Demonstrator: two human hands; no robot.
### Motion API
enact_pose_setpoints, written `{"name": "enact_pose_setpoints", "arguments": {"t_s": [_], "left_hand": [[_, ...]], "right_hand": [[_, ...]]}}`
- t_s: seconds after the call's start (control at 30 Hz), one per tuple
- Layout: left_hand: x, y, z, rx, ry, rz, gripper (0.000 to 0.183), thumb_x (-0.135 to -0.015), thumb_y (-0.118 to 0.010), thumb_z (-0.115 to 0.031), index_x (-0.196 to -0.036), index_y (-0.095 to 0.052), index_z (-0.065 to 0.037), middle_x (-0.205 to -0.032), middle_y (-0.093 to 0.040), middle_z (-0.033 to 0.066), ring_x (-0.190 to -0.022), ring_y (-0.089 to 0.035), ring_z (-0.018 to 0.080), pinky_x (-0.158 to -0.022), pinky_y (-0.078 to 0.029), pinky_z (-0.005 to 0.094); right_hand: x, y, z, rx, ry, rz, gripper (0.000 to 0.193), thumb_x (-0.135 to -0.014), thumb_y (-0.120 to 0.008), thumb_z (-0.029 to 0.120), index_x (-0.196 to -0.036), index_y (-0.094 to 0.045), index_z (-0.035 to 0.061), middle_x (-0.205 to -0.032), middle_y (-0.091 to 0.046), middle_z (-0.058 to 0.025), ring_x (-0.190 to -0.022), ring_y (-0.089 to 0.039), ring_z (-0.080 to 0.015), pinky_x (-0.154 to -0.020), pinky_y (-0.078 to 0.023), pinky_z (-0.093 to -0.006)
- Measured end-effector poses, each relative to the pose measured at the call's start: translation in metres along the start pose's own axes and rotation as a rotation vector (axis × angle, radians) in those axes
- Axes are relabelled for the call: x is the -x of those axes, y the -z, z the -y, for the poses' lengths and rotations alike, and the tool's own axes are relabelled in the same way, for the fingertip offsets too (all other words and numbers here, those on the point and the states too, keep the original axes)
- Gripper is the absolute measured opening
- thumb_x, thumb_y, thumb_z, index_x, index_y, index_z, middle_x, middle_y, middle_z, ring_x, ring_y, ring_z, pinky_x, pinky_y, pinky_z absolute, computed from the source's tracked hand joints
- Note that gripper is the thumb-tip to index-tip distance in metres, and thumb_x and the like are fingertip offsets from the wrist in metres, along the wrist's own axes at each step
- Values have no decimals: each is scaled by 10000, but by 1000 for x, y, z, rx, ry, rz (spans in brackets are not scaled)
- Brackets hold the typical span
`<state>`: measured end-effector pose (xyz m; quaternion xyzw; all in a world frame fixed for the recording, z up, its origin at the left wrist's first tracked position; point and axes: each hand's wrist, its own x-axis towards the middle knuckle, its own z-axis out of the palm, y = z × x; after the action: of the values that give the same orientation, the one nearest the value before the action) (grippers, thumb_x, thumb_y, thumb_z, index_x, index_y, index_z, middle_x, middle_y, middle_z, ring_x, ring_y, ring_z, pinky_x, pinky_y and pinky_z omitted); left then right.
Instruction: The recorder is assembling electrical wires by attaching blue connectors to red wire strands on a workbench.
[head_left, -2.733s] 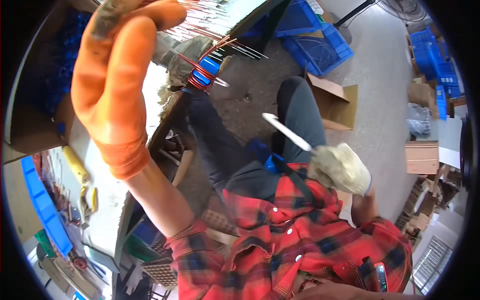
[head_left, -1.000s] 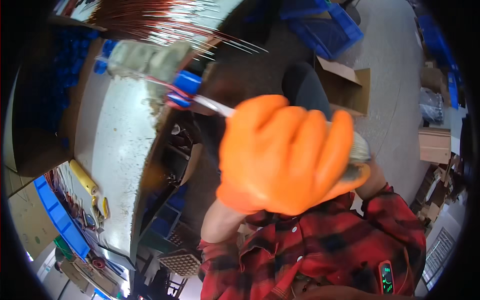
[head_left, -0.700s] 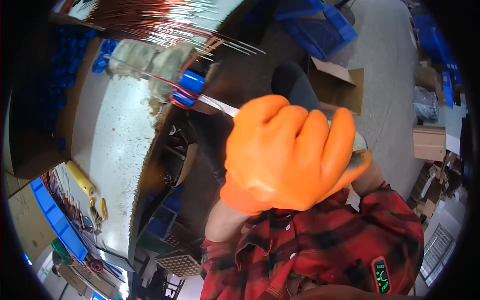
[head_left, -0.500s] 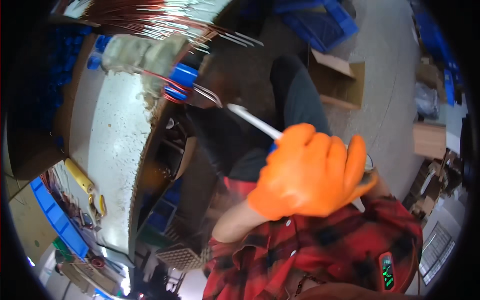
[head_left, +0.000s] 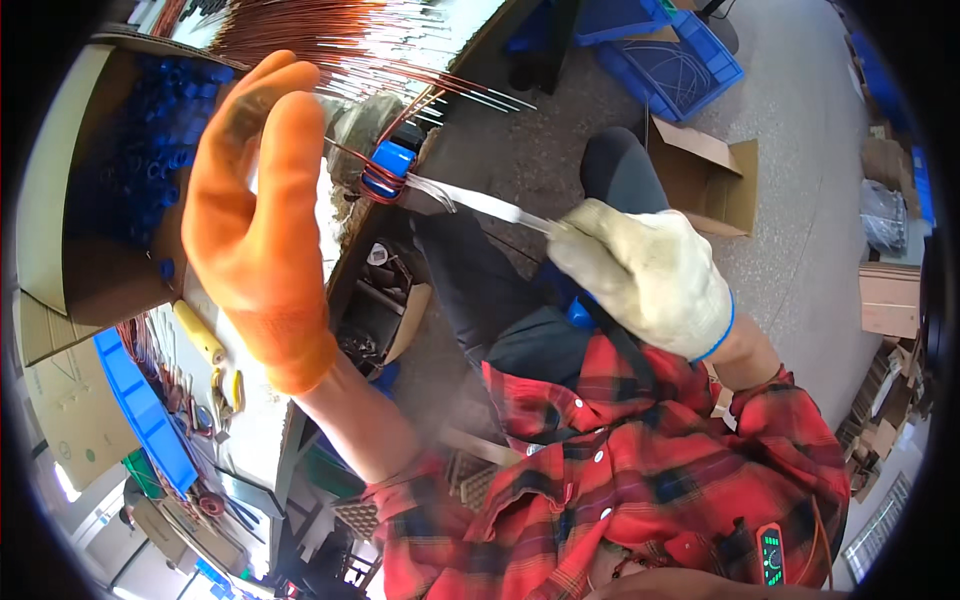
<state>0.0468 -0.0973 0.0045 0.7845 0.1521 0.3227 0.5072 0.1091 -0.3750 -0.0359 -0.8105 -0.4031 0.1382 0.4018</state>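
My left hand point(head_left: 265, 225), in an orange glove, is raised over the workbench with its fingers stretched upward and apart, and nothing shows in its grasp. Just right of it, a blue ring core point(head_left: 390, 165) wound with copper wire sits at the bench edge against a grey lumpy block point(head_left: 358, 125). My right hand point(head_left: 655, 270) wears a whitish knitted glove and is closed around a slim white stick point(head_left: 480, 203). The stick's far end meets the bent silvery wire ends point(head_left: 435, 192) of the coil. Inside the right glove, the stick's near end is hidden.
Many copper wires with silvery ends point(head_left: 330, 45) lie at the back of the bench point(head_left: 262, 440). A carton of blue rings point(head_left: 65, 190) stands at left. A yellow-handled tool point(head_left: 198, 332) and pliers point(head_left: 237, 390) lie nearer. On the floor are an open carton point(head_left: 740, 190) and blue crates point(head_left: 725, 65).
My left hand has moved from over my lap, left and up to beside the coil. The right hand, mostly hidden before, now shows gripping the white stick, whose tip has come to the coil's wire ends.
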Motion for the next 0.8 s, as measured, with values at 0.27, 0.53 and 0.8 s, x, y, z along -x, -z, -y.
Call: {"name": "enact_pose_setpoints", "arguments": {"t_s": [0.27,0.53,0.8], "left_hand": [[13,-40,1,-200,-90,-282,395,-1078,-747,-161,-1399,-707,67,-1374,-739,141,-1200,-682,203,-1105,-506,333],[122,-133,-5,-309,-720,273,301,-891,-803,-309,-1019,-763,-40,-900,-709,80,-829,-696,244,-836,-591,429],[80,-30,-33,-443,-578,66,501,-957,-705,-121,-1398,-590,87,-1265,-693,244,-1104,-666,313,-1002,-499,440]], "right_hand": [[-20,1,-30,-876,-417,390,481,-1187,-581,479,-1015,-761,67,-826,-703,-10,-597,-595,-89,-551,-466,-320],[59,27,-78,-1101,-759,815,297,-1185,-546,296,-1133,-741,79,-905,-728,-23,-652,-680,-136,-547,-506,-315],[38,18,-74,-84,61,545,235,-1100,-618,228,-1137,-740,31,-853,-743,-104,-696,-732,-327,-707,-605,-426]]}}
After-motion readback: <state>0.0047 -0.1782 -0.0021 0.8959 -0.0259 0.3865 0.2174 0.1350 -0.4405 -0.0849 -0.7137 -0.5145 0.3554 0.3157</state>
